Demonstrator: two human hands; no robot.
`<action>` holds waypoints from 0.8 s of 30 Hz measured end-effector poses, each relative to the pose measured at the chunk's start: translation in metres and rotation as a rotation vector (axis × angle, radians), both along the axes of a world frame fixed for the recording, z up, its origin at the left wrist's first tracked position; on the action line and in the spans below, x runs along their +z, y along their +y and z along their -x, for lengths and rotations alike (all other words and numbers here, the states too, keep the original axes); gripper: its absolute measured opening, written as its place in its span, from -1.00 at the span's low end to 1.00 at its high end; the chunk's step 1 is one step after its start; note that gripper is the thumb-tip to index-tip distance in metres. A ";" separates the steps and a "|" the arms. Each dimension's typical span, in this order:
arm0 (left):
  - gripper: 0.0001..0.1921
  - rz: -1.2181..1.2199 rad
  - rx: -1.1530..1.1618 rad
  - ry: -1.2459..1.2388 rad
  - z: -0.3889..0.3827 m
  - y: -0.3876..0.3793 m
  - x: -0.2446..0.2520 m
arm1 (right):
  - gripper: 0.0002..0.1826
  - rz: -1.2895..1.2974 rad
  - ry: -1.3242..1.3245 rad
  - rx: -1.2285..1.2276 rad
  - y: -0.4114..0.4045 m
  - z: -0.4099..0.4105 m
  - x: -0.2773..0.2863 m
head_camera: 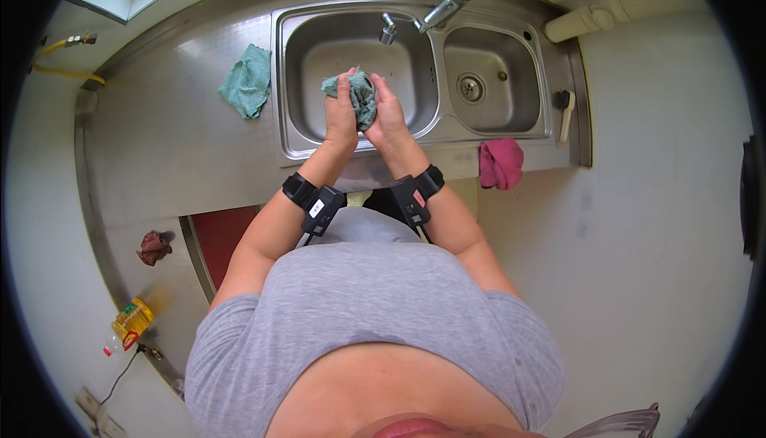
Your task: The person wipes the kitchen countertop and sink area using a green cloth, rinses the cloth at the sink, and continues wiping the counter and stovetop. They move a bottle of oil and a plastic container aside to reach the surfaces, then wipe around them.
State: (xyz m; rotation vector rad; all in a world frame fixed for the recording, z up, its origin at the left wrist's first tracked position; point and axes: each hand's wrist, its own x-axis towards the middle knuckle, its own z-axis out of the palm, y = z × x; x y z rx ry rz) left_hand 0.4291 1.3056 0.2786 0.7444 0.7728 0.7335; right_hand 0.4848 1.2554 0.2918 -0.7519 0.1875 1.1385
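Observation:
Over the large basin (305, 61) of a stainless-steel double sink, a crumpled green cloth (362, 100) is held between both palms. My left hand (341, 109) grips its left side, with the thumb lying along the top. Against its right side presses my right hand (388, 112), fingers pointing toward the back of the sink. Whether something is wrapped inside the cloth I cannot tell; a small dark spot shows near its upper right edge. A second green cloth (246, 82) lies spread on the steel counter, just left of the basin.
A chrome faucet (444, 12) reaches over the sink from behind. The smaller basin (492, 55) has a drain strainer (471, 88). A pink cloth (501, 164) hangs over the front edge; a white-handled brush (567, 116) lies at right. Far left are a brown cloth (154, 248) and an oil bottle (133, 318).

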 end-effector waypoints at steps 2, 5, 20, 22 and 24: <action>-0.63 0.164 0.057 -0.096 -0.022 0.013 -0.008 | -0.66 0.011 0.109 -0.022 0.000 -0.021 -0.004; -0.77 0.141 0.074 -0.098 -0.053 0.028 -0.017 | -0.69 -0.062 0.150 -0.010 0.012 -0.047 -0.015; -0.65 -1.129 -0.194 0.765 -0.123 0.056 -0.078 | -0.53 0.299 0.017 0.256 0.059 -0.129 -0.105; -0.64 -1.084 -0.268 0.835 -0.131 0.066 -0.088 | -0.56 0.343 -0.031 0.286 0.064 -0.137 -0.115; -0.63 -1.057 -0.270 0.892 -0.143 0.073 -0.096 | -0.58 0.443 -0.087 0.337 0.070 -0.146 -0.126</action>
